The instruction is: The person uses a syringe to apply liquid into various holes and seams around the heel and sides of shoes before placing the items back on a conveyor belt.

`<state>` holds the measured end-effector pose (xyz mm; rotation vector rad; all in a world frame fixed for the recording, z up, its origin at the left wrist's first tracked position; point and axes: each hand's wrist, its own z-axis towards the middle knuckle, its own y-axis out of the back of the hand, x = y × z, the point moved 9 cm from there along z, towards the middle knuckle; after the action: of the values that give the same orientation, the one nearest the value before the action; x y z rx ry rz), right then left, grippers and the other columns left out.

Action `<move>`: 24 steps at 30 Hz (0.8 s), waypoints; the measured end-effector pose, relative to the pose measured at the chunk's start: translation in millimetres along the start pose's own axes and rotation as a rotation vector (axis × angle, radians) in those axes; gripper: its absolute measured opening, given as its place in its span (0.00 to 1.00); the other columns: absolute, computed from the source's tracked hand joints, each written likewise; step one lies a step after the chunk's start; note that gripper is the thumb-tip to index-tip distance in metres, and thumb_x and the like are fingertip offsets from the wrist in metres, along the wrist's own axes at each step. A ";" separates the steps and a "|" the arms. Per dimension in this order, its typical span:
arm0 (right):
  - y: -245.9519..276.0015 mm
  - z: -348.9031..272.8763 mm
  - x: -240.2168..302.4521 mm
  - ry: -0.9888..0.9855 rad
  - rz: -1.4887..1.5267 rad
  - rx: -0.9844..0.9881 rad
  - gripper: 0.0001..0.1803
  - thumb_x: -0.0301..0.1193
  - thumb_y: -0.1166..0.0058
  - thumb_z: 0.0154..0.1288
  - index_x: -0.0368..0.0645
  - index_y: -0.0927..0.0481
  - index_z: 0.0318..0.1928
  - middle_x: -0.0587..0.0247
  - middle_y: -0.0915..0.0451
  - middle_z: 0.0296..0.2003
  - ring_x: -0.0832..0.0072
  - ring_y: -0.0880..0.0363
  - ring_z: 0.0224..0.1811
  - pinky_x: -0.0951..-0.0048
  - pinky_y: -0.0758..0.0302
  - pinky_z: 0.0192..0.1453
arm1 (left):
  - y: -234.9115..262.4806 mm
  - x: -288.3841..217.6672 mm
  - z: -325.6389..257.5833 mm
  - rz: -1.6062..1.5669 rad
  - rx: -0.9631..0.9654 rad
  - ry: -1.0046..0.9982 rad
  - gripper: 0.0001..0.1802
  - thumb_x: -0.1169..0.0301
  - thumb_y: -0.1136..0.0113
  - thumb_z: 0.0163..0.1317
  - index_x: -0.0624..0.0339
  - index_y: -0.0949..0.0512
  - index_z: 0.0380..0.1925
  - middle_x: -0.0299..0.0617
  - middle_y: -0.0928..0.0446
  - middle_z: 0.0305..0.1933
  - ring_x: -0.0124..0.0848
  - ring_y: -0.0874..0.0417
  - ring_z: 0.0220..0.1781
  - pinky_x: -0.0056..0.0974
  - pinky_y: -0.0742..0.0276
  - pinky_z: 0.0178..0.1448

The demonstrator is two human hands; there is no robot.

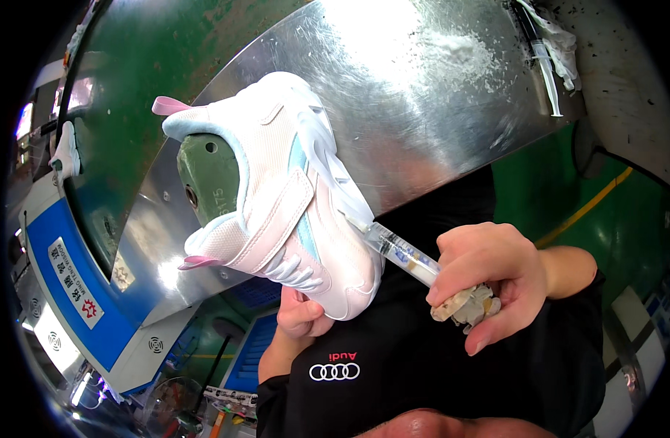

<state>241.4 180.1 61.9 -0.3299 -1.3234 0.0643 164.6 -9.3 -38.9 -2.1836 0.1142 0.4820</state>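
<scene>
A pale pink and white child's sneaker [276, 197] with a strap, light blue trim and pink pull tabs is held up over the metal sheet. Inside its collar sits a dark green shoe last [207, 175]. My left hand [302, 314] is closed around the toe end from below, its other fingers hidden behind the shoe. Between the fingers of my right hand [495, 277] is a clear syringe [404, 253], its tip touching or very near the seam between upper and white sole. A crumpled greyish wad [468, 306] is also in that hand, around the syringe's rear end.
A shiny metal sheet [437, 124] covers the work surface beyond the shoe. At the far right lie a second syringe [546, 73] and a crumpled white cloth [561, 47]. A blue and white machine housing [68, 270] stands left, with another shoe [67, 151] behind it.
</scene>
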 end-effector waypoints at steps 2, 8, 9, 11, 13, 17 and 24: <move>-0.9 -2.8 4.1 -0.024 -0.011 0.014 0.26 0.38 0.29 0.43 0.35 0.21 0.41 0.64 0.18 0.29 0.77 0.29 0.21 0.75 0.41 0.24 | -1.9 3.2 1.4 -0.008 0.002 0.040 0.47 0.76 0.37 0.46 0.68 0.52 0.65 0.54 0.40 0.64 0.45 0.37 0.66 0.47 0.41 0.68; -1.2 -14.2 23.9 -0.153 -0.061 0.088 0.24 0.36 0.31 0.46 0.36 0.22 0.42 0.62 0.19 0.36 0.71 0.28 0.24 0.73 0.34 0.28 | -17.5 18.7 13.6 -0.005 0.130 0.176 0.47 0.77 0.37 0.47 0.66 0.54 0.65 0.52 0.40 0.64 0.44 0.36 0.65 0.46 0.42 0.68; -1.0 -16.2 27.0 -0.156 -0.071 0.089 0.24 0.36 0.31 0.46 0.36 0.22 0.42 0.62 0.19 0.35 0.71 0.29 0.24 0.73 0.34 0.27 | -23.5 22.0 17.3 -0.014 0.167 0.199 0.47 0.78 0.38 0.48 0.66 0.54 0.65 0.51 0.40 0.64 0.43 0.36 0.65 0.46 0.42 0.67; -1.0 -19.7 32.4 -0.150 -0.082 0.070 0.24 0.36 0.31 0.46 0.36 0.22 0.43 0.62 0.19 0.35 0.73 0.29 0.23 0.74 0.35 0.27 | -35.0 25.5 24.4 -0.093 0.227 0.204 0.43 0.81 0.39 0.49 0.63 0.50 0.65 0.50 0.38 0.63 0.42 0.35 0.64 0.45 0.40 0.67; -0.6 -22.1 41.8 -0.145 -0.107 0.033 0.24 0.36 0.32 0.47 0.36 0.22 0.42 0.61 0.19 0.34 0.73 0.29 0.23 0.74 0.35 0.26 | -42.7 30.5 30.7 -0.135 0.274 0.257 0.41 0.83 0.40 0.50 0.62 0.47 0.64 0.49 0.36 0.62 0.41 0.35 0.64 0.44 0.39 0.66; -0.8 -26.2 58.8 -0.171 -0.176 0.054 0.24 0.36 0.32 0.47 0.36 0.22 0.43 0.61 0.19 0.34 0.73 0.29 0.23 0.75 0.36 0.26 | -51.9 37.8 46.3 0.032 0.347 0.292 0.40 0.76 0.41 0.46 0.58 0.43 0.63 0.42 0.35 0.61 0.39 0.35 0.64 0.45 0.40 0.65; -1.0 -38.6 79.2 -0.124 -0.269 0.015 0.24 0.37 0.32 0.48 0.35 0.22 0.42 0.61 0.19 0.33 0.74 0.30 0.21 0.74 0.39 0.24 | -87.3 44.1 68.4 -0.120 0.480 0.365 0.26 0.82 0.41 0.53 0.62 0.32 0.54 0.45 0.26 0.52 0.38 0.26 0.56 0.42 0.31 0.60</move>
<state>298.1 189.9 128.7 -0.1347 -1.4788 -0.1336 206.5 101.9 -27.6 -1.7683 0.2659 -0.0218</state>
